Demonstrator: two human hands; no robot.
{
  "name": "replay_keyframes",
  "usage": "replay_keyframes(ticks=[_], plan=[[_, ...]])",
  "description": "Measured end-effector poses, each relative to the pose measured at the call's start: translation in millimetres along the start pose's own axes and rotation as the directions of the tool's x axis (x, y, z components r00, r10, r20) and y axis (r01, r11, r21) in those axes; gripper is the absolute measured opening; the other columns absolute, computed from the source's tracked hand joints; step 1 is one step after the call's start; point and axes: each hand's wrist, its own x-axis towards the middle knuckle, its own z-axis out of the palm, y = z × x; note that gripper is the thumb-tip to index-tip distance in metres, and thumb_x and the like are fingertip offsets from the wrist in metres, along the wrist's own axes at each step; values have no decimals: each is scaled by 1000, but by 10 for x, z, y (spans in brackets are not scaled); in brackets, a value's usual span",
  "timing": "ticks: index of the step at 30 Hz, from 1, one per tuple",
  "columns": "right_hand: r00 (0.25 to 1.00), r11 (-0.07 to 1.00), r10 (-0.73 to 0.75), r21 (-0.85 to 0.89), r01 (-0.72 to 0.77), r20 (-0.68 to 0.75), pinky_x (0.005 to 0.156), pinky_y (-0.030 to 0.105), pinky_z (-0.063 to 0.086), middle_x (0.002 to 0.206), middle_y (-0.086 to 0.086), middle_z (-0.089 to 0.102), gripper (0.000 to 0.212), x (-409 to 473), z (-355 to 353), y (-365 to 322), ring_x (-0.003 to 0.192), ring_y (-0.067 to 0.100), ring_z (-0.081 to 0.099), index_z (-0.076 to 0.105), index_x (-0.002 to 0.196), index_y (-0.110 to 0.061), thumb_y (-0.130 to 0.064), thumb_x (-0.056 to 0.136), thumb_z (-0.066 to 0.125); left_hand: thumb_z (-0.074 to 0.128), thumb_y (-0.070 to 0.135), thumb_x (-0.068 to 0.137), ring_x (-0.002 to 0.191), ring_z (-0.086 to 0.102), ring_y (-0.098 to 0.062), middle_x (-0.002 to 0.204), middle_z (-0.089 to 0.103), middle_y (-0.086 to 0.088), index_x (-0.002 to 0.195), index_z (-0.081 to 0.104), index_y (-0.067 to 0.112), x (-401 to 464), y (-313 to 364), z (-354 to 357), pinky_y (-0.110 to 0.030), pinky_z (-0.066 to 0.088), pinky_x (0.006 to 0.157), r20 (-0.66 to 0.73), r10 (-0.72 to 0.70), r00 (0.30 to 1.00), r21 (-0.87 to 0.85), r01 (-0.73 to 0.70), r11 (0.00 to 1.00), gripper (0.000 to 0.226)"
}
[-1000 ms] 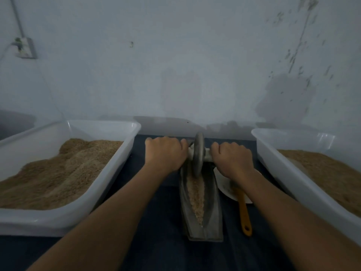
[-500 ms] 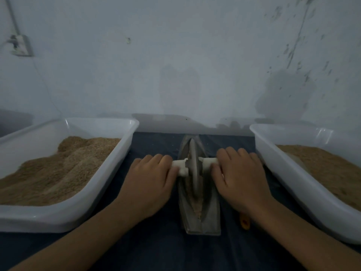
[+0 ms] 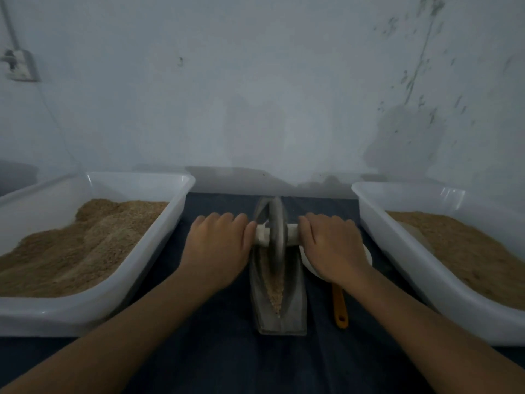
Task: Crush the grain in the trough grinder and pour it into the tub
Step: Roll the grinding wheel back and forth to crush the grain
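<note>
Left hand (image 3: 218,245) palm down over the left end of the white axle handle (image 3: 292,234), fingers laid forward and only slightly bent; whether curled under the handle or just pressing on top, cannot tell. Right hand (image 3: 332,245) same on the right end, palm down, fingers extended forward over the handle; grip vs. press likewise unclear. One grey grinding wheel (image 3: 277,234) upright on that axle between both hands, edge blurred, seated in the far half of one trough grinder (image 3: 294,302) at centre on the dark blue cloth (image 3: 227,351). Strip of crushed grain (image 3: 277,288) lying in the groove, visible from the wheel down to the near tip. Two white plastic tubs: left tub (image 3: 85,311) and right tub (image 3: 420,268), one each side of the trough, apart from it, both holding heaped brown grain. One scoop (image 3: 339,305) just right of the trough, orange handle pointing near, white bowl mostly hidden under the right hand. One wall socket (image 3: 20,65) far left on the pale wall.
</note>
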Motion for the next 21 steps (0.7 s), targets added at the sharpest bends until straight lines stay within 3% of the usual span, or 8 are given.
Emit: replay_keyframes(ticks=[2,5,8,11,14,16,18,21], plan=[[994,996,-62,50,67,-91,69,36,30,77,-14,39,35,-335,-104,17,70,12,37,38,84,-32,-44,108,16,22,42,109,69,38,-14,82,44,11,91,45,31,-273,-16,-139,-37,35,68,-66,38,997,-133,-47,990,31],[976,988,-140,39,149,-167,71,31,20,88,-19,28,14,-670,-224,67,76,9,28,27,95,-39,-44,107,32,32,43,109,80,39,-11,95,45,13,108,49,32,-566,-68,-229,-33,35,76,-90,114,989,-181,-129,975,20],[979,990,-128,31,134,-159,69,34,25,85,-17,32,18,-602,-194,24,75,11,31,33,91,-37,-47,105,32,30,47,109,78,40,-9,91,45,16,104,49,34,-520,-80,-164,-32,35,76,-57,68,996,-237,-80,968,24],[994,998,-58,-11,57,-97,63,37,33,73,-13,39,37,-214,-92,-21,64,13,37,39,81,-31,-51,106,20,23,48,109,68,46,-12,77,48,12,85,47,30,-169,-82,-18,-37,41,71,28,-34,999,-234,39,971,38],[999,996,46,-74,-46,4,51,33,27,64,-7,48,55,293,55,-14,54,15,40,50,73,-22,-47,104,12,29,37,108,70,55,-23,83,58,3,92,51,20,281,-75,203,-34,39,61,81,-126,989,-134,137,982,32],[981,987,160,-37,-156,106,53,31,28,66,1,52,56,587,143,3,55,19,41,54,70,-15,-42,103,16,30,32,105,63,47,-23,81,57,-1,93,54,17,570,-58,262,-32,27,54,165,-193,967,-36,202,979,31],[954,966,252,25,-259,165,61,34,38,72,7,56,54,704,202,17,60,24,43,54,68,-13,-40,103,22,26,36,103,58,38,-19,72,51,0,80,57,17,763,-70,269,-31,19,53,238,-253,938,-32,268,963,43],[975,987,157,-58,-150,159,55,33,33,71,2,52,43,515,181,32,59,21,42,51,78,-18,-35,104,20,22,32,101,55,38,-20,66,46,2,78,50,20,665,-24,196,-31,26,55,153,-177,972,-4,179,984,38]])
